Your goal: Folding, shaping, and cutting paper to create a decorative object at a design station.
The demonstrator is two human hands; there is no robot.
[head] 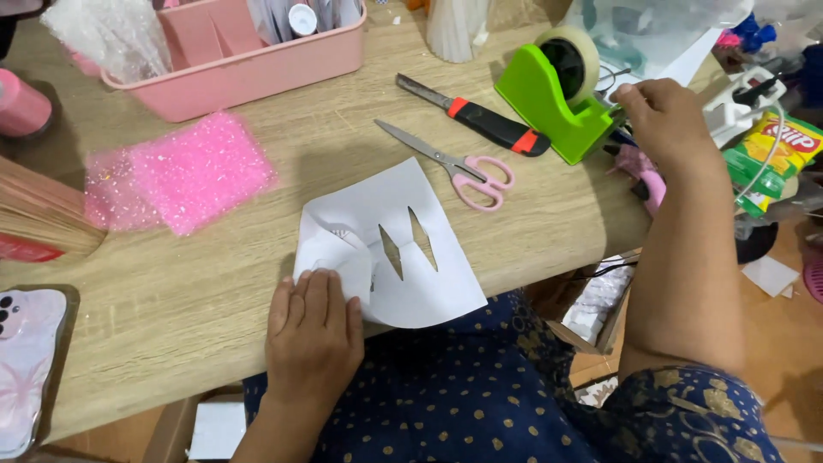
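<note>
1. Left hand point(313, 330), lower centre, lies flat with fingers together, pressing a folded white paper point(390, 249) on the wooden table point(197, 274).
2. Right hand point(664, 116), upper right, pinches at the green tape dispenser point(557, 99).
3. Pink scissors point(459, 163) and a cutter point(476, 116) lie between them.

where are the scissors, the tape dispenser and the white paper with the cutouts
scissors point(480, 177), head view, on the pink handle loops
tape dispenser point(549, 99), head view, on its green body
white paper point(446, 287), head view, on the plain sheet right of the two cut slits
</note>
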